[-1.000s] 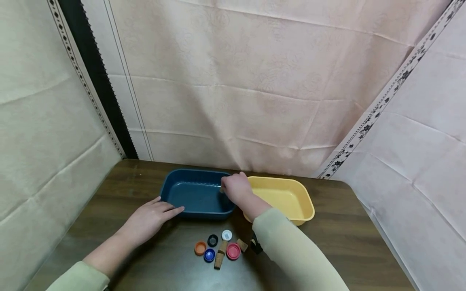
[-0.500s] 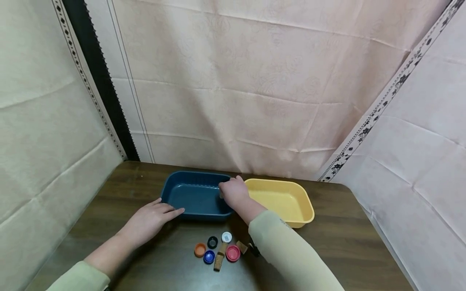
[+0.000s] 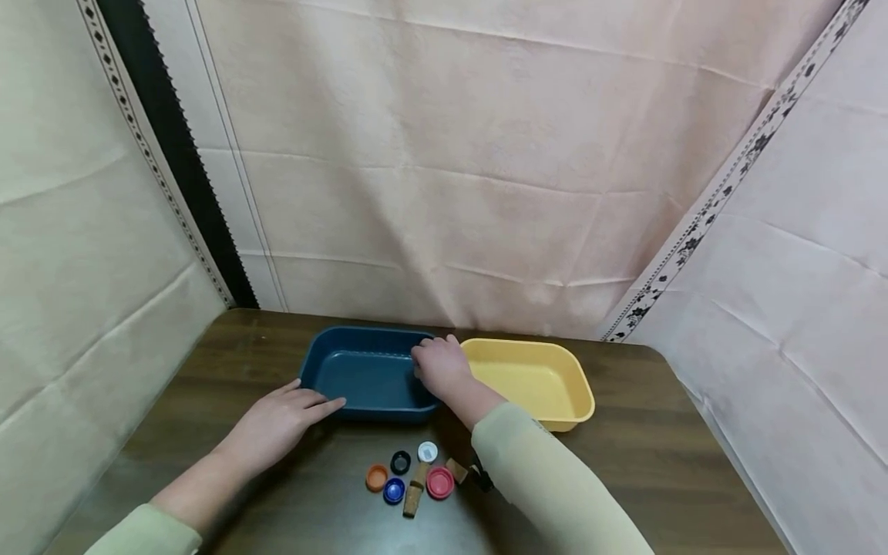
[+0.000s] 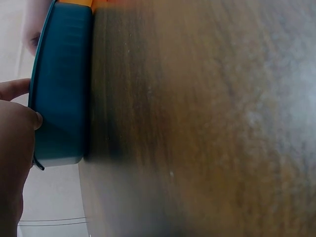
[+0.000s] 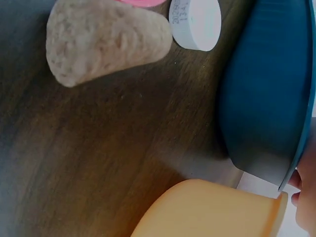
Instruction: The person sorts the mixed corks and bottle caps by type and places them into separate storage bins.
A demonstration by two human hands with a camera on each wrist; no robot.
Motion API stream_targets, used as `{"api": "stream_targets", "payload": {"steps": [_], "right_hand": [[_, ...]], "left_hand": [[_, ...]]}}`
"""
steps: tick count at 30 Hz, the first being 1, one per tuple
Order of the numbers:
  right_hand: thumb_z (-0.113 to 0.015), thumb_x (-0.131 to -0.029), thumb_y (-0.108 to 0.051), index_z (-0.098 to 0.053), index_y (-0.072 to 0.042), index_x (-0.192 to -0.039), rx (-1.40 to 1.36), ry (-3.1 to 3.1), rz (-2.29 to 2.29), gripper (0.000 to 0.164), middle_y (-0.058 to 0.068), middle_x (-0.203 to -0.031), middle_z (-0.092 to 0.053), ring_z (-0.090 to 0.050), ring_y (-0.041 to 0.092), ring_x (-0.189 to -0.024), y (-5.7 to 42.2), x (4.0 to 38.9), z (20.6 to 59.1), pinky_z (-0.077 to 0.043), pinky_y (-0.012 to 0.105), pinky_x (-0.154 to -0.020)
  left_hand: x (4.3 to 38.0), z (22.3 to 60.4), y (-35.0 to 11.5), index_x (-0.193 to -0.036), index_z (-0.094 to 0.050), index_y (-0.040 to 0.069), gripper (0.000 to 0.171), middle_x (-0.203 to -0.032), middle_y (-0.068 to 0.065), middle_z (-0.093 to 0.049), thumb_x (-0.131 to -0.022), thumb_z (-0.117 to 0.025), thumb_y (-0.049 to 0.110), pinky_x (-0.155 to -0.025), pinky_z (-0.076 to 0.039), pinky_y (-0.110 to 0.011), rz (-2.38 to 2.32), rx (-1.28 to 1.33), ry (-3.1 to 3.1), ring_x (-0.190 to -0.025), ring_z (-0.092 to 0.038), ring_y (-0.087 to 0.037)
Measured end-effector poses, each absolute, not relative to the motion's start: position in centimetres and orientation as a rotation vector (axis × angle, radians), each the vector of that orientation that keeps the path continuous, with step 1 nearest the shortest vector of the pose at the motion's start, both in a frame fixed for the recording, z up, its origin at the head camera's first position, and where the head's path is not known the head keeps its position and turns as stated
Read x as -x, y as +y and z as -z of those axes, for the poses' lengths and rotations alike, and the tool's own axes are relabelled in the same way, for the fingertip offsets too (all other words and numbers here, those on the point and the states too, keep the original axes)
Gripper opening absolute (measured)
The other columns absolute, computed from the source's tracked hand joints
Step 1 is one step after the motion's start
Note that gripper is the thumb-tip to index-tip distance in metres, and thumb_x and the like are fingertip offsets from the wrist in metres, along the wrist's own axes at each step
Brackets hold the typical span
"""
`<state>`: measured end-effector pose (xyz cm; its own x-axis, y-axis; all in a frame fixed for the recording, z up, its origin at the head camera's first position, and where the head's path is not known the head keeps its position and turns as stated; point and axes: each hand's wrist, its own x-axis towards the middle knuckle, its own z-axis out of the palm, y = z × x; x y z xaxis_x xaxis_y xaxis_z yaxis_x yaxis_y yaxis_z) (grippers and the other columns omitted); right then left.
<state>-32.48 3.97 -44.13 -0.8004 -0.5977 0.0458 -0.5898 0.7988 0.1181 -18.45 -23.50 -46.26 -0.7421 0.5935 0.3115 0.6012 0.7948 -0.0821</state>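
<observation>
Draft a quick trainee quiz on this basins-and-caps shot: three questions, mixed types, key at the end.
1. True or false: the left hand touches the yellow basin.
2. Multiple choice: how many caps lie on the table?
a) three
b) five
c) eight
3. Fill in: in the head view, the leftmost cap on the table is ____.

Key:
1. False; it touches the blue basin.
2. b
3. orange (the orange cap)
</observation>
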Motion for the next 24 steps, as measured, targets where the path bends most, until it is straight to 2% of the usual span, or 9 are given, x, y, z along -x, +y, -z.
{"api": "stream_targets", "payload": {"steps": [11, 17, 24], "right_hand": [[-0.063, -0.097, -0.033, -0.073, -0.022, -0.106, -0.850, -2.833, -0.228, 0.017, -0.004, -0.109, -0.065, -0.053, 0.017, -0.097, 5.4, 30.9, 43.0, -0.044, 0.032, -0.082], [-0.064, -0.097, -0.032, -0.074, -0.021, -0.107, -0.845, -2.764, -0.428, 0.018, -0.003, -0.107, -0.065, -0.054, 0.017, -0.099, 6.8, 29.2, 42.5, -0.048, 0.034, -0.089], [-0.064, -0.097, -0.033, -0.073, -0.021, -0.107, -0.875, -2.730, -0.567, 0.018, -0.003, -0.103, -0.066, -0.054, 0.014, -0.094, 8.9, 26.5, 42.7, -0.050, 0.032, -0.087]], "left_hand": [[18.6, 46.5, -23.4, -0.128, -0.068, 0.019, 0.063, -0.102, 0.002, -0.073, -0.073, -0.079, -0.010, -0.096, -0.051, -0.054, 0.046, 0.914, -2.574, -0.097, -0.068, -0.020], [18.6, 46.4, -23.5, -0.129, -0.068, 0.018, 0.062, -0.103, 0.001, -0.073, -0.074, -0.078, -0.010, -0.098, -0.050, -0.055, 0.053, 0.900, -2.587, -0.098, -0.068, -0.021], [18.6, 46.4, -23.3, -0.129, -0.068, 0.019, 0.061, -0.104, 0.001, -0.073, -0.075, -0.079, -0.007, -0.098, -0.050, -0.054, 0.064, 0.896, -2.617, -0.099, -0.068, -0.021]]}}
